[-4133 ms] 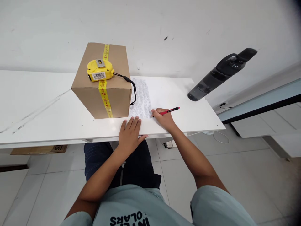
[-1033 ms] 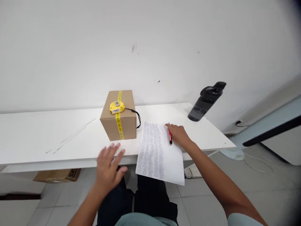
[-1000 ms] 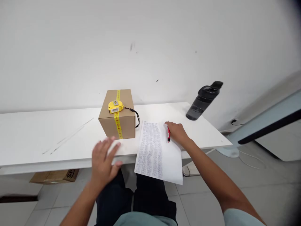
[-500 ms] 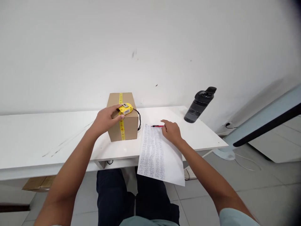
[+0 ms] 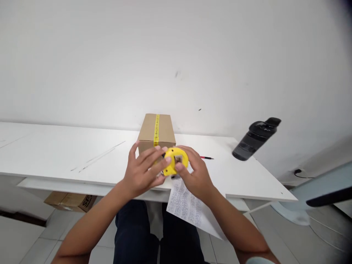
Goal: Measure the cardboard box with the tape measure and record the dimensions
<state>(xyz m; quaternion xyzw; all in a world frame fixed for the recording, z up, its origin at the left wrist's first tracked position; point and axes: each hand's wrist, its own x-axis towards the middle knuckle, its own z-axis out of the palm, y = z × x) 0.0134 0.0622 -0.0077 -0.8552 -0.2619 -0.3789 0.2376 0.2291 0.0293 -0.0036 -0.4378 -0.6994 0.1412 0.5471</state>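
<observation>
A yellow tape measure [image 5: 169, 169] is in the air in front of the cardboard box [image 5: 146, 126]. My right hand [image 5: 199, 174] grips its right side, thumb near the middle of the case. My left hand [image 5: 144, 168] is at its left end, with the fingertips on the case and the thumb side below. What the lower left fingers pinch is hard to make out. The box stands closed on the table, with yellow printed tape along its top. Below my right hand a sheet of paper [image 5: 184, 203] full of handwriting hangs over the table's front edge.
A pen [image 5: 207, 158] with a red part lies on the white table [image 5: 66, 146] beyond my right hand. A dark bottle [image 5: 253, 141] stands at the right. Under the table on the left is another carton [image 5: 71, 201]. A wall runs along the back.
The tape measure has come off the box top towards me, now between both hands. My right hand has left the pen and paper and taken hold of it. The view has shifted left.
</observation>
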